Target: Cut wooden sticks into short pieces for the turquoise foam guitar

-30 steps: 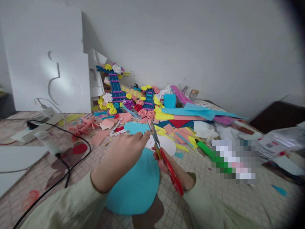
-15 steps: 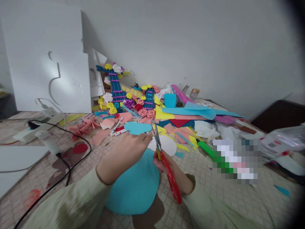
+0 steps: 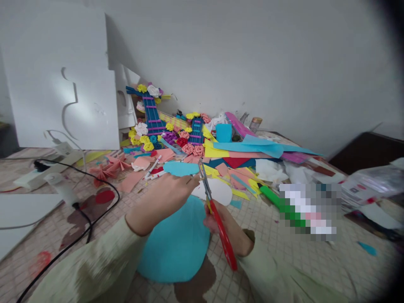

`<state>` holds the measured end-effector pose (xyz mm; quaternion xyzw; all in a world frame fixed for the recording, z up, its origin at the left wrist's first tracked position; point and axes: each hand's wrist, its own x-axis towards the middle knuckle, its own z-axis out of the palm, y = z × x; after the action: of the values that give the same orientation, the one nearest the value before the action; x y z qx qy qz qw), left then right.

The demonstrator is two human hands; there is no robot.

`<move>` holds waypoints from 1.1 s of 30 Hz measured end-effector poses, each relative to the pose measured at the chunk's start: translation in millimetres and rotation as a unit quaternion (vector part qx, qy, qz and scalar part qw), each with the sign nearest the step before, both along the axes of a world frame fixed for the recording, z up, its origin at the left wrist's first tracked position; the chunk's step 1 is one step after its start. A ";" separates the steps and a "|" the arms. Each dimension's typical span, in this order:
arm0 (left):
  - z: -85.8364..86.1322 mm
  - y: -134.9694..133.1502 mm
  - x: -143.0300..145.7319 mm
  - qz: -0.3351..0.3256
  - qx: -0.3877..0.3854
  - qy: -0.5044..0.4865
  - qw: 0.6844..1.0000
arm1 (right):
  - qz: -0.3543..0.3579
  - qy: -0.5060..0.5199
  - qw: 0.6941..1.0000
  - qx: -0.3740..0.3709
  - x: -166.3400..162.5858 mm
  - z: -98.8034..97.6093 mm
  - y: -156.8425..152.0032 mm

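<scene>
A blue paper piece (image 3: 175, 252) with a broad rounded lower end lies in front of me. Its narrower upper lobe (image 3: 181, 168) shows beyond my left hand (image 3: 164, 198), which covers the middle. The fingers of that hand are pinched together at the paper's edge; their exact grip is partly hidden. My right hand (image 3: 217, 219) is closed round red-handled scissors (image 3: 223, 237), with the yellow inner part of the handle showing. The scissor blades point away from me, slightly parted, beside my left fingertips. A white rounded piece (image 3: 216, 191) lies behind the blades.
Paper-flower guitar shapes (image 3: 153, 113) stand at the back among coloured paper scraps (image 3: 243, 181). A white cut-out board (image 3: 63, 84) leans on the left. A glue gun (image 3: 61, 189) with a black cable (image 3: 116, 189) lies left. A green object (image 3: 271, 197) is at right.
The whole view has shifted slightly, so things sit a little further left. Both hands keep nearly the same pose, with the scissors still beside the left fingertips.
</scene>
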<state>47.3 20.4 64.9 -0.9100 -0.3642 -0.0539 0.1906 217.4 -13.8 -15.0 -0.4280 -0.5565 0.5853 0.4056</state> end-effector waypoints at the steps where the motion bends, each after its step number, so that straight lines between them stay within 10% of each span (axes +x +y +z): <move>1: -0.1 0.6 0.1 0.002 -0.005 0.002 1.000 | -0.004 -0.001 1.000 -0.003 -0.4 -0.8 0.7; 16: 4.0 -2.6 2.9 0.041 -0.018 0.024 0.999 | 0.013 -0.015 1.000 -0.001 -0.8 17.8 3.1; 33: 3.8 -2.0 2.4 0.034 -0.026 0.020 0.999 | 0.020 -0.014 0.999 0.037 4.0 -8.3 6.8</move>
<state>49.7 18.4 68.7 -0.9029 -0.3918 -0.0195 0.1758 221.4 -7.0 -23.3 -0.4099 -0.5918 0.5660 0.4017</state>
